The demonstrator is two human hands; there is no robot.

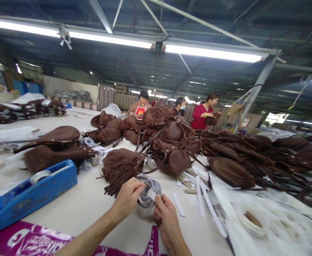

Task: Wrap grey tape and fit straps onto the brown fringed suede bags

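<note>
holds a grey coil (148, 195) in clear wrap just above the worktop (91, 204), close to the near edge. grips the coil's left side with the left hand (127, 197), fingers (138, 185) curled shut around the rim. pinches its right side with the right hand (166, 217), thumb and forefinger closed on the wrap; cannot tell whether the remaining fingers touch it.

faces a fringed brown bag (121, 167) lying flat just behind the coil, fringe hanging toward the hands. looks past it onto a heap of brown bags (172, 137) spread across the middle and right of the worktop. has a blue tape dispenser (38, 188) well off to the left, white paper strips (200, 195) just to the right, and blurred pale cord rings (252, 218) farther right. leans over a magenta cloth (25, 240) at the near edge. shares the worktop with three people (205, 113) at its far side.
</note>
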